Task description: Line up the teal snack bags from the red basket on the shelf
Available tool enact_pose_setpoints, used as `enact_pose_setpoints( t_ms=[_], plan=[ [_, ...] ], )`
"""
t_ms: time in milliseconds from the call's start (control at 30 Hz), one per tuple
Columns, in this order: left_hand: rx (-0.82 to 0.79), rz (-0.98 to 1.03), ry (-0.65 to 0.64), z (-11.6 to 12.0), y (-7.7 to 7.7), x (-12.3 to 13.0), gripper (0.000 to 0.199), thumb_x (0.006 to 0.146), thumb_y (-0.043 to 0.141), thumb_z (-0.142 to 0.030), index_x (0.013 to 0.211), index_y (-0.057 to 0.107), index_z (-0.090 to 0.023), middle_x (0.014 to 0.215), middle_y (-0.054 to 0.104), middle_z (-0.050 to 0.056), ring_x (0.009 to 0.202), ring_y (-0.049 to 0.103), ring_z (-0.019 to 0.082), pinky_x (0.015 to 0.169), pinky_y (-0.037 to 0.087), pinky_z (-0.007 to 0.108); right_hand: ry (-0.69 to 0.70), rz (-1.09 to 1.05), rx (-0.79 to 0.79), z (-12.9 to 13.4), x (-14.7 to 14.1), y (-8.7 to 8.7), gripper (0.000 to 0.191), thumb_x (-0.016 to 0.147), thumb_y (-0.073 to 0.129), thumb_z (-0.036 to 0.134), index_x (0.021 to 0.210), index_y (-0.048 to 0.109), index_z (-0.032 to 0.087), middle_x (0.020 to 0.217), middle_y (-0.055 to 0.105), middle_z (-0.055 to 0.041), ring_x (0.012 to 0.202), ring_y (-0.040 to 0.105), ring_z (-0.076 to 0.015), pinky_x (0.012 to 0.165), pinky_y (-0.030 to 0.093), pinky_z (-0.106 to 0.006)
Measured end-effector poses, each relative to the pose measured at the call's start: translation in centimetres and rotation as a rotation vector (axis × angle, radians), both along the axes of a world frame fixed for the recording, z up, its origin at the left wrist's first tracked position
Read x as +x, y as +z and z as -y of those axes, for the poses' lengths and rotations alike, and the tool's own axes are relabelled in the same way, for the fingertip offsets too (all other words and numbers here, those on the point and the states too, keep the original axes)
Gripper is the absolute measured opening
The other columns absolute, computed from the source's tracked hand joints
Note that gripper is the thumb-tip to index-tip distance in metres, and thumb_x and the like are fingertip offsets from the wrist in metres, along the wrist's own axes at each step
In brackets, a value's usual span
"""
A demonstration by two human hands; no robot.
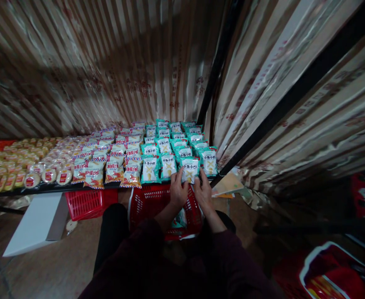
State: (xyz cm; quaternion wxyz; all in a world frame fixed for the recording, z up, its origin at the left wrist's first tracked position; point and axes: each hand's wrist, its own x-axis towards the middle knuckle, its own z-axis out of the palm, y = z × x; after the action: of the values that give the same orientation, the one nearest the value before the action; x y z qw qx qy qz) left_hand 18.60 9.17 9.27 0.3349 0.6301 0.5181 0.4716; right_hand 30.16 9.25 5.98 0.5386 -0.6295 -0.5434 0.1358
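Observation:
Both hands meet at one teal-and-white snack bag (190, 167) at the front edge of the shelf. My left hand (178, 190) has its fingers on the bag's left side, and my right hand (203, 193) has its fingers on the right side, so the bag is held between them. Rows of the same teal bags (164, 145) stand behind and to the left. Below my hands is a red basket (139, 203), with a teal bag (180, 219) visible inside it.
Orange-and-white bags (94, 172) and round packaged items (32, 180) line the shelf leftward. Under it are another red basket (86, 204) and a white box (35, 226). A black post (257, 135) slants at right, near a red bag (341, 265).

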Motion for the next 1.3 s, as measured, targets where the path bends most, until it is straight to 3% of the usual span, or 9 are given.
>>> enact_pose_setpoints(
  t_ms=[200, 400, 600, 833, 1033, 1200, 1300],
  plan=[
    [-0.008, -0.072, 0.026, -0.6, -0.7, 0.6, 0.059, 0.080, 0.047, -0.013, 0.137, 0.043, -0.024, 0.121, 0.050, 0.010, 0.117, 0.047, 0.022, 0.107, 0.035, 0.036, -0.009, 0.032, 0.001, -0.9, -0.2, -0.5, 0.052, 0.094, 0.031, 0.045, 0.138, 0.042, 0.020, 0.136, 0.053, -0.0128, 0.127, 0.047, -0.0245, 0.104, 0.040, -0.046],
    [0.026, -0.140, 0.049, -1.1, -1.1, 1.0, 0.053, 0.085, 0.043, -0.017, 0.138, 0.043, -0.020, 0.117, 0.050, 0.012, 0.112, 0.049, 0.022, 0.103, 0.038, 0.036, -0.015, 0.106, -0.083, -1.1, -0.6, -1.0, 0.064, 0.092, 0.036, 0.051, 0.146, 0.028, 0.019, 0.145, 0.042, -0.0153, 0.130, 0.042, -0.0289, 0.104, 0.037, -0.051],
    [0.035, -0.180, 0.063, -1.2, -1.3, 1.1, 0.050, 0.087, 0.044, -0.022, 0.138, 0.044, -0.022, 0.112, 0.053, 0.012, 0.107, 0.050, 0.023, 0.100, 0.041, 0.037, -0.065, 0.257, 0.047, -1.7, -0.8, -2.0, 0.059, 0.094, 0.036, 0.044, 0.146, 0.027, 0.018, 0.146, 0.039, -0.0158, 0.135, 0.036, -0.0295, 0.109, 0.031, -0.056],
    [0.072, -0.258, 0.063, -1.7, -1.6, 0.9, 0.049, 0.087, 0.041, -0.017, 0.136, 0.046, -0.020, 0.112, 0.054, 0.012, 0.108, 0.049, 0.023, 0.100, 0.041, 0.039, -0.031, 0.325, 0.160, -2.2, -1.5, -1.3, 0.050, 0.096, 0.032, 0.029, 0.145, 0.027, 0.027, 0.155, 0.021, -0.0088, 0.143, 0.018, -0.0274, 0.111, 0.025, -0.060],
    [0.147, -0.379, 0.088, -2.0, -1.3, -0.1, 0.041, 0.091, 0.041, -0.025, 0.129, 0.054, -0.018, 0.113, 0.058, 0.015, 0.109, 0.051, 0.026, 0.100, 0.041, 0.043, -0.045, 0.386, 0.151, -2.5, -1.8, -0.7, 0.060, 0.093, 0.044, 0.037, 0.147, 0.021, 0.024, 0.156, 0.016, -0.0129, 0.143, 0.014, -0.0309, 0.109, 0.026, -0.061],
    [0.249, -0.484, 0.172, -2.1, -1.5, -1.3, 0.038, 0.089, 0.043, -0.022, 0.123, 0.058, -0.017, 0.136, 0.050, 0.015, 0.136, 0.032, 0.030, 0.110, 0.028, 0.051, -0.042, 0.418, 0.168, -3.0, -1.9, -0.8, 0.066, 0.089, 0.051, 0.041, 0.145, 0.022, 0.021, 0.155, 0.016, -0.0161, 0.143, 0.015, -0.0320, 0.109, 0.027, -0.062],
    [0.287, -0.567, 0.166, -2.5, -2.0, -1.9, 0.039, 0.089, 0.043, -0.022, 0.125, 0.056, -0.015, 0.143, 0.043, 0.017, 0.140, 0.025, 0.031, 0.112, 0.025, 0.053, -0.045, 0.425, 0.194, -3.4, -1.9, -0.7, 0.064, 0.088, 0.051, 0.040, 0.143, 0.025, 0.019, 0.154, 0.018, -0.0184, 0.143, 0.016, -0.0316, 0.109, 0.026, -0.061]
  ],
)
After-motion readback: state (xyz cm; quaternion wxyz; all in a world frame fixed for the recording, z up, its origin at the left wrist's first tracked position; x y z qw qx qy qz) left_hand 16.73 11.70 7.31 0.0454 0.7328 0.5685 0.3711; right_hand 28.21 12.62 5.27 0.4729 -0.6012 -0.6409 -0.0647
